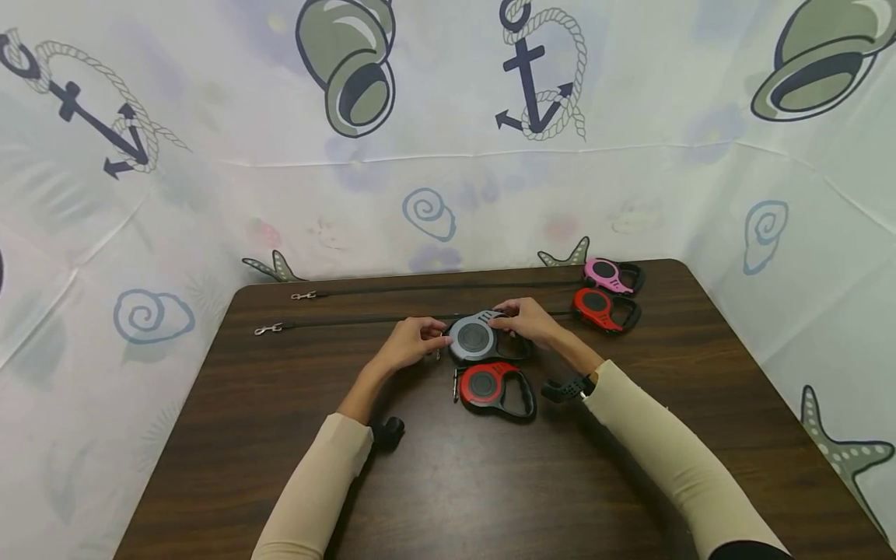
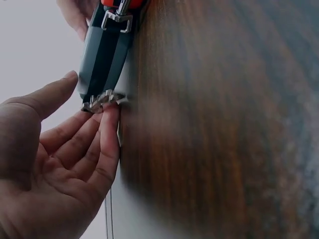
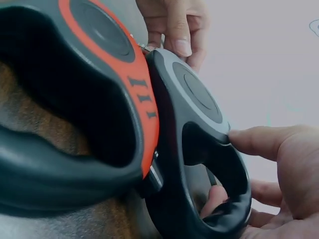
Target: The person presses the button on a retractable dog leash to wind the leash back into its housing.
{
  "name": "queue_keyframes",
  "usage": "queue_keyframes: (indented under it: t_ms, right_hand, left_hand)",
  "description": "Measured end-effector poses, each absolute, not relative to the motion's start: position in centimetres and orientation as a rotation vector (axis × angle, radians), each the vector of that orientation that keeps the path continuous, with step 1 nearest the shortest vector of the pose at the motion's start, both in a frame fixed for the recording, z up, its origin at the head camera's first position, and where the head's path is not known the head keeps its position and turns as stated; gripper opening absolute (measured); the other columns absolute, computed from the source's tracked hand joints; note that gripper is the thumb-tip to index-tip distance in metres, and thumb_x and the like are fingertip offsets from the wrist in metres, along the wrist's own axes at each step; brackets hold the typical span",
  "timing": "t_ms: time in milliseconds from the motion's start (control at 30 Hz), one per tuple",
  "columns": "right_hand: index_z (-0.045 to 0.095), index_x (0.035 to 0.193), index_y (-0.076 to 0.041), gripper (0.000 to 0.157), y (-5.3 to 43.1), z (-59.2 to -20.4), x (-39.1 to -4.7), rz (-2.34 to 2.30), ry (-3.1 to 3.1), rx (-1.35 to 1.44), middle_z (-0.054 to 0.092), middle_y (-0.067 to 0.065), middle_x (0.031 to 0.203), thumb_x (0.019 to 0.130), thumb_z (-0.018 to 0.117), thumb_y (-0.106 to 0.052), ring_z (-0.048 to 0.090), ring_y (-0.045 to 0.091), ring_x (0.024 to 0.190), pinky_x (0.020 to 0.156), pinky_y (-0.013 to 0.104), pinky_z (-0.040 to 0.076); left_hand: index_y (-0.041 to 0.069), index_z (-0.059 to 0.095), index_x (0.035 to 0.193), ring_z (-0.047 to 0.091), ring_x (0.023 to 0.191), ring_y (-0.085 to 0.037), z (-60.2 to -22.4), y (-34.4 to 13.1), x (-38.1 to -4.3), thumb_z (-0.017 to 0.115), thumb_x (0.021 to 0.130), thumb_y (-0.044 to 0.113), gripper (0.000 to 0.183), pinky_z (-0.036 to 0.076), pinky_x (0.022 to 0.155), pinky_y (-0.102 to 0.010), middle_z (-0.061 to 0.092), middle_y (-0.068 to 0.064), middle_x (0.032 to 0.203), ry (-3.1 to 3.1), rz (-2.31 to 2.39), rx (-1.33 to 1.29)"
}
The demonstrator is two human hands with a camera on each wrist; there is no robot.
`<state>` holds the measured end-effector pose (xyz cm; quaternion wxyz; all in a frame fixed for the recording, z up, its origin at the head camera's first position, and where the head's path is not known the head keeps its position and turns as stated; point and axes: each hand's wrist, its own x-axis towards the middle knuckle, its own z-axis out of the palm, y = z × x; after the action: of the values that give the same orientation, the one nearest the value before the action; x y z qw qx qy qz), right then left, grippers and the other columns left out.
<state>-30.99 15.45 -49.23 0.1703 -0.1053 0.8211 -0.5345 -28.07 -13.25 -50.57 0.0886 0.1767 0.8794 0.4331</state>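
A grey and black retractable dog leash (image 1: 471,337) lies at the middle of the table between both hands. My right hand (image 1: 533,323) grips it at the handle (image 3: 184,209), thumb on the upper edge and fingers through and behind the loop. At the leash's front end is my left hand (image 1: 411,342), its thumb beside the casing. The left fingertips touch the metal clip (image 2: 102,101), with the palm bare. Right below the grey leash lies a red and black retractable leash (image 1: 484,384), its clip (image 1: 456,385) at its left end.
At the back right lie a pink leash (image 1: 607,274) and another red leash (image 1: 595,307). Their dark cords run left across the table (image 1: 434,482) to metal clips (image 1: 304,295). Patterned cloth (image 1: 378,210) encloses the table's back and sides.
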Motion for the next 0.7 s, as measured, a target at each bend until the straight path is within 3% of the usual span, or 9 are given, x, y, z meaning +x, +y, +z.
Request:
queue_keyframes:
  t_ms: [133, 267, 400, 700]
  right_hand:
    - [0.063, 0.140, 0.004, 0.047, 15.3, -49.2, -30.7, -1.463, 2.388, -0.277, 0.068, 0.018, 0.115, 0.101, 0.074, -0.018, 0.064, 0.028, 0.086, 0.077, 0.034, 0.054]
    - [0.066, 0.139, 0.001, 0.047, 15.2, -49.2, -30.4, -1.338, 2.523, -0.299, 0.066, 0.022, 0.133, 0.101, 0.074, -0.023, 0.066, 0.033, 0.110, 0.095, 0.045, 0.054]
    - [0.070, 0.136, -0.001, 0.045, 15.3, -49.4, -30.4, -1.224, 2.630, -0.317, 0.071, 0.020, 0.129, 0.100, 0.075, -0.028, 0.065, 0.034, 0.118, 0.103, 0.050, 0.050]
    - [0.072, 0.133, -0.003, 0.047, 15.6, -49.2, -29.9, -1.155, 2.694, -0.316, 0.073, 0.017, 0.122, 0.098, 0.076, -0.034, 0.066, 0.032, 0.112, 0.098, 0.050, 0.052]
  left_hand:
    - [0.003, 0.073, 0.130, 0.074, 0.098, -0.023, -50.4, -13.3, -28.1, 0.075, 0.101, 0.028, 0.039, 0.059, 0.081, -0.038, 0.079, -0.010, 0.111, 2.647, 1.242, 0.555]
    - [0.003, 0.073, 0.130, 0.074, 0.099, -0.023, -50.2, -13.2, -28.0, 0.075, 0.101, 0.027, 0.038, 0.059, 0.082, -0.038, 0.078, -0.010, 0.111, 2.664, 1.197, 0.579]
    - [0.001, 0.072, 0.131, 0.074, 0.095, -0.021, -50.1, -13.0, -27.9, 0.074, 0.101, 0.026, 0.040, 0.058, 0.077, -0.034, 0.078, -0.011, 0.108, 2.670, 1.165, 0.595]
    - [0.000, 0.073, 0.131, 0.068, 0.082, -0.014, -50.3, -12.8, -27.8, 0.075, 0.101, 0.024, 0.039, 0.053, 0.070, -0.029, 0.079, -0.011, 0.101, 2.674, 1.157, 0.607]
